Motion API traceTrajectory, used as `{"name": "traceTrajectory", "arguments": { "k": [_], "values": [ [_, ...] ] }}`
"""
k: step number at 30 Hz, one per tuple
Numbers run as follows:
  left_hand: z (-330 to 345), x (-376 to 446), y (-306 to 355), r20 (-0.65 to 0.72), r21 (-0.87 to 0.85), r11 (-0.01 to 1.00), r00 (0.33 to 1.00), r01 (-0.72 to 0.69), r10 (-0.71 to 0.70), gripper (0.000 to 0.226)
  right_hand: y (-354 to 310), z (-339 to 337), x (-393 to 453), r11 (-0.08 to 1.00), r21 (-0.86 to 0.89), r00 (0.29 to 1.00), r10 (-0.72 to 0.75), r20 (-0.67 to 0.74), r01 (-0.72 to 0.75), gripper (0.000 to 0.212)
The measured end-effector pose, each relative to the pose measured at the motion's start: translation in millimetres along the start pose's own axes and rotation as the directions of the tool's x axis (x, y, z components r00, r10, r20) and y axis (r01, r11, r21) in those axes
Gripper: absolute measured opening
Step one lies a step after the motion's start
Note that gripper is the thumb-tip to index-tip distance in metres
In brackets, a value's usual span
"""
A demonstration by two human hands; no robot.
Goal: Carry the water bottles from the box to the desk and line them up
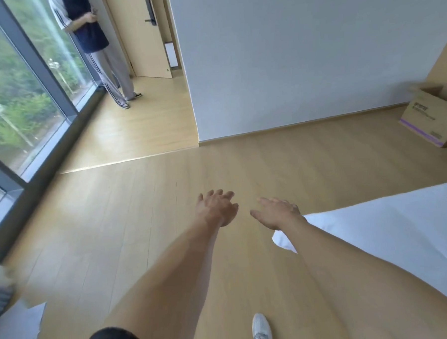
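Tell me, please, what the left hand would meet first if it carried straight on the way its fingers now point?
Nothing close: the left hand points over bare wooden floor toward the grey wall. The wall looks first in line, though depth is unclear. The cardboard box sits well to the right.

Both hands, left point(217, 208) and right point(276, 213), empty, fingers relaxed, above wood floor point(142, 225); cardboard box point(432, 114) far right.

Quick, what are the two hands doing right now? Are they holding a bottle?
Left hand: open, fingers relaxed, holding nothing, out over the pale wooden floor.
Right hand: open, fingers spread, holding nothing. No bottle shows.
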State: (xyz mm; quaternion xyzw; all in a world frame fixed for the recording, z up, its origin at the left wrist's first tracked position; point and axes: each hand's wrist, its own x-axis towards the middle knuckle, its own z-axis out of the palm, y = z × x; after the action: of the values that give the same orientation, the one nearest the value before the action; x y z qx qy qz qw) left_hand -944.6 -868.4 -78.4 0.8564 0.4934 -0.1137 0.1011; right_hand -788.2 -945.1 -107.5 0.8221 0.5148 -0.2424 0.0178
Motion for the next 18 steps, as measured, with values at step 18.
{"name": "traceTrajectory", "arguments": {
  "k": [18],
  "values": [
    [-66, 309, 75, 0.032, 0.025, 0.984, 0.984, -0.178, 0.177, 0.054, 74, -120, 222, 0.984, 0.051, 0.985, 0.171, -0.008, -0.171, 0.062]
  ]
}}
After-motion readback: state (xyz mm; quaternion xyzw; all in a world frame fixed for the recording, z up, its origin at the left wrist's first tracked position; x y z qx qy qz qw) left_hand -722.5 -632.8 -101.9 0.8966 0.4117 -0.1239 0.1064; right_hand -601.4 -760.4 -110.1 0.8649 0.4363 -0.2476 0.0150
